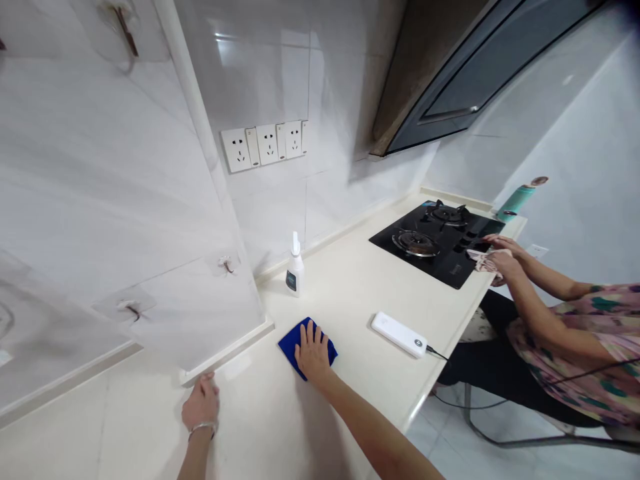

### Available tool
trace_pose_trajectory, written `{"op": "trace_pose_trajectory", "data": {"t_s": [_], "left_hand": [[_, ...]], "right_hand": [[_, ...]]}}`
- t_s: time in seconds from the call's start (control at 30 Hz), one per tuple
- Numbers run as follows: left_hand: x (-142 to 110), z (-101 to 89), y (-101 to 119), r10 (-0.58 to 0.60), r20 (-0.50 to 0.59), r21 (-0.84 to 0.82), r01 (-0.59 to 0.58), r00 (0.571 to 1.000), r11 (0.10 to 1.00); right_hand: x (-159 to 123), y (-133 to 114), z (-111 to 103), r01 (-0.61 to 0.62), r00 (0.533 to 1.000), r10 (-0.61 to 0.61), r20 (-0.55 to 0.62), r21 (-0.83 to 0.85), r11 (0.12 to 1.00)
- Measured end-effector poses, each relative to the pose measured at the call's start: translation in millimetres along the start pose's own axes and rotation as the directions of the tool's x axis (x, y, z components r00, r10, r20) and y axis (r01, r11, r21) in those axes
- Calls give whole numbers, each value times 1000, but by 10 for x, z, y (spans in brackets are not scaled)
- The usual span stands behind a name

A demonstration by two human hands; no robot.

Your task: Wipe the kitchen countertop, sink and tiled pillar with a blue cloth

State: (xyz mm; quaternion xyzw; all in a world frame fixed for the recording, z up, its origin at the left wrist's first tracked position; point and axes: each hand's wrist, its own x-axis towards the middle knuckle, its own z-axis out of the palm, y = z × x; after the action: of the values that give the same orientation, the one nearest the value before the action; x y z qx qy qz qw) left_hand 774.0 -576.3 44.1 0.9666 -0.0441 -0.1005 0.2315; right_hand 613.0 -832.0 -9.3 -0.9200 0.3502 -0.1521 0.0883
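My right hand (314, 352) lies flat with its fingers spread on a folded blue cloth (289, 345), pressing it against the cream countertop (260, 407). The cloth's corners stick out on both sides of the hand. To the left, my left hand (201, 403) rests on the counter by the wall corner with its fingers curled in, and nothing shows in it. A bracelet circles that wrist. Behind the cloth stands a white spray bottle (295, 267) with a dark label, upright near the wall.
A white oblong device (399, 335) with a black cable lies right of the cloth. Farther right is a black gas hob (450, 260) under a range hood (450, 80). A seated person (565, 333) holds a pale cloth (485, 261) at the hob. A green bottle (517, 200) stands beyond.
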Motion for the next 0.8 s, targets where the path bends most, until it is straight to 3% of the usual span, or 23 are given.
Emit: {"op": "trace_pose_trajectory", "data": {"t_s": [0.23, 0.37, 0.57, 0.8], "left_hand": [[49, 113, -71, -48, 30, -21, 48, 998, 999], [80, 154, -92, -72, 46, -16, 73, 996, 997], [79, 173, -91, -93, 62, -33, 95, 994, 995], [48, 175, -58, -110, 42, -49, 112, 993, 993]], "right_hand": [[827, -314, 113, -69, 996, 72, 47, -68, 995], [992, -440, 182, 43, 995, -40, 95, -24, 999], [1169, -416, 300, 215, 972, -217, 94, 35, 976], [1816, -738, 483, 153, 980, -157, 125, 43, 987]]}}
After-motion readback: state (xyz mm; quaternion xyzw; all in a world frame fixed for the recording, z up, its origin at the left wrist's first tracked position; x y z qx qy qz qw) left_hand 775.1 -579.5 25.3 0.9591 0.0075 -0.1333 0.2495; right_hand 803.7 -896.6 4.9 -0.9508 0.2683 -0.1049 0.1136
